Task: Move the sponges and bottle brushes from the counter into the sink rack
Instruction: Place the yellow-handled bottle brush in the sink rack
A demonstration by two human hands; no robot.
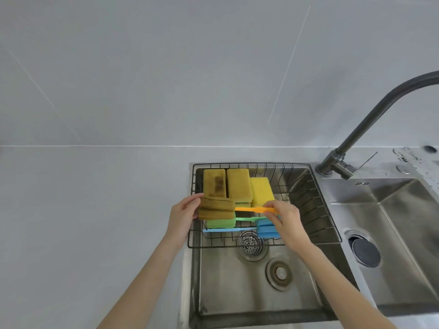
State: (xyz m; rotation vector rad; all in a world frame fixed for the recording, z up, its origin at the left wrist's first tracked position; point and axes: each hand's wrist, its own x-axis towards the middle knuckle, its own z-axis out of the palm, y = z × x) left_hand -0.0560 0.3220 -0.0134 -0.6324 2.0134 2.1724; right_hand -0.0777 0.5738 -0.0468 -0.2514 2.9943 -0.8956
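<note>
Sponges, brownish rectangular foam (215, 208), pinched by left hand (181, 216) at black wire sink rack (316, 193) edge; right hand (283, 218) grips orange plastic bottle-brush handle (249, 209). Advice: lower both flat, release gently.

A wire rack (316, 200) across the sink (237, 293) carries sponges (238, 184) and brushes (247, 209).

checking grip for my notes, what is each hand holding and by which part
The left hand grips the left end of an orange brush's sponge head; the right hand pinches its orange handle near the far end.
</note>
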